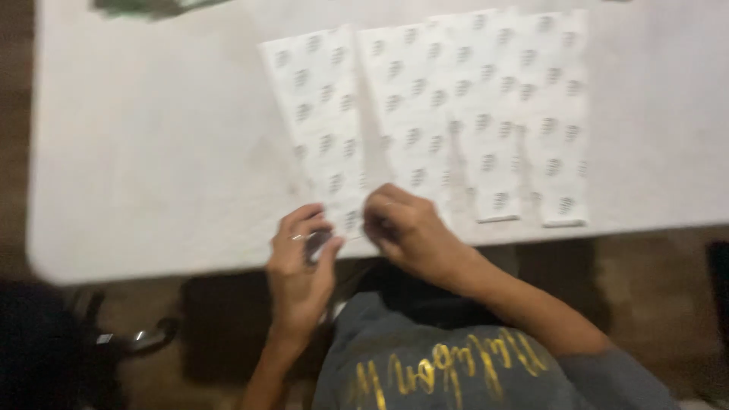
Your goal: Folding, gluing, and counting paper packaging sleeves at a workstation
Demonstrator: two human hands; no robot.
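White table [152, 152], seen from above and blurred by motion. Left hand [300, 262], at the near table edge, fingers curled around a small dark object [316, 244] too blurred to identify. Right hand [402, 228], just beside it, fingers pinched on the lower corner of the leftmost white patterned strip [319, 114]. Further strips [486, 106] lie side by side to the right, flat on the table.

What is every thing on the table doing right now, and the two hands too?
white table: flat, mostly bare at the left.
white sheets: lying flat side by side, printed with small grey marks, partly overlapping.
left hand: fingers curled at the table's near edge, pinching something small; too blurred to tell what.
right hand: curled, fingertips at the near corner of the sheets.
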